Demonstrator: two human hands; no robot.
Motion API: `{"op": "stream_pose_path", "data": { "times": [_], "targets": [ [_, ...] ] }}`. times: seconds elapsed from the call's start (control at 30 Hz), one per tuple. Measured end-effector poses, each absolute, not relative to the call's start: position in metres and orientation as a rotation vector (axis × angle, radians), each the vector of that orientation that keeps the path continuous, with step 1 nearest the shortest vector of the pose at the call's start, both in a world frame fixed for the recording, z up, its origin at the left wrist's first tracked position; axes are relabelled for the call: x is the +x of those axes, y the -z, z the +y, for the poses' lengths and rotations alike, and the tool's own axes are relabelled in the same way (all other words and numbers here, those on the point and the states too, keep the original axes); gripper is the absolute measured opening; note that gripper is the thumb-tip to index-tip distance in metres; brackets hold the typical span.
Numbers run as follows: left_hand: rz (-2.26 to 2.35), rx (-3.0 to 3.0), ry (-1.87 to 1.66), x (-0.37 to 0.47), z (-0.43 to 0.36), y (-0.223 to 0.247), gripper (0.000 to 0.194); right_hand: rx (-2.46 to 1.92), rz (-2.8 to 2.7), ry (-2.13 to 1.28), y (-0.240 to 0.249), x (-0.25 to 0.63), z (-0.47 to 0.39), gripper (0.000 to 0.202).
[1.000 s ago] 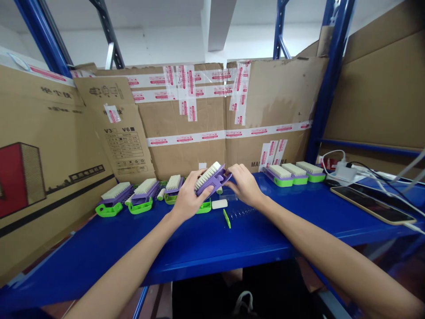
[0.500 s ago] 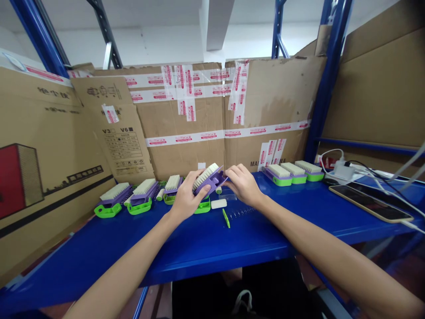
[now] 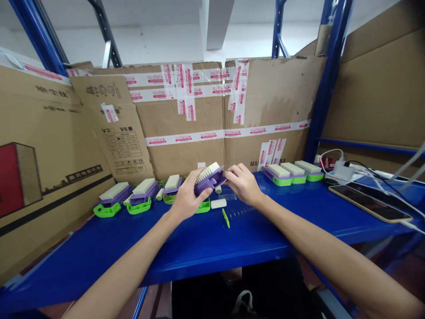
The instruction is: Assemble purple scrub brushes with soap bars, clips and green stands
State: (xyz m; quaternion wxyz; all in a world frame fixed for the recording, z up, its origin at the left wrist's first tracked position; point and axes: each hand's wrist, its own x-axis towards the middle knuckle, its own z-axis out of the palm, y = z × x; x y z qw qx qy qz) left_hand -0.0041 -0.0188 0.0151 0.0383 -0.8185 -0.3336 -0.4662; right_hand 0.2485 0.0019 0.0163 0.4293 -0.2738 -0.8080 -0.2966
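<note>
Fingers (image 3: 194, 179) of the left hand (image 3: 183, 201) wrap the purple brush (image 3: 205, 185) from the side and behind, with the thumb laid along its near face; the grip is firm, and the brush is held tilted above the shelf, its white bristles (image 3: 208, 172) facing up and away. On the right hand (image 3: 245, 186), thumb and bent fingertips come together at the brush's right end. Whether they pinch its edge or some small part is hard to say, since the knuckles cover the spot.

For work at that end, the left grip should be the steady one: keep the thumb on solid plastic, clear of the opening in the purple body, and let the right fingertips make only small, straight moves. Bending the thin rim is the likely risk.

Just below the hands lie a green frame (image 3: 203, 207), a white block (image 3: 218, 203), a slim green piece (image 3: 226, 218) and a fine coil (image 3: 241, 213); keeping the wrists raised would avoid brushing the coil aside. Farther out on the blue shelf (image 3: 215, 250), more brushes (image 3: 144, 187) stand to the left, and three green-based ones (image 3: 293, 169) to the right.
</note>
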Motion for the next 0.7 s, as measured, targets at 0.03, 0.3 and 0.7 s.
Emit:
{"op": "stream_pose_path", "data": {
  "times": [0.03, 0.3, 0.7],
  "targets": [
    [-1.025, -2.513, 1.416, -0.0038, -0.0184, -0.0148, 0.071, -0.675, -2.023, 0.748, -0.0163, 0.2481, 0.0015, 0.018],
    [-0.967, -2.326, 1.407, -0.0024, -0.0123, -0.0118, 0.076, -0.65, -2.097, 0.791, -0.0136, 0.2427, -0.0004, 0.03],
    [-0.877, -2.248, 1.43, -0.0012, -0.0137, -0.0118, 0.065, -0.629, -2.117, 0.838, -0.0133, 0.2411, -0.0016, 0.032]
  ]
}}
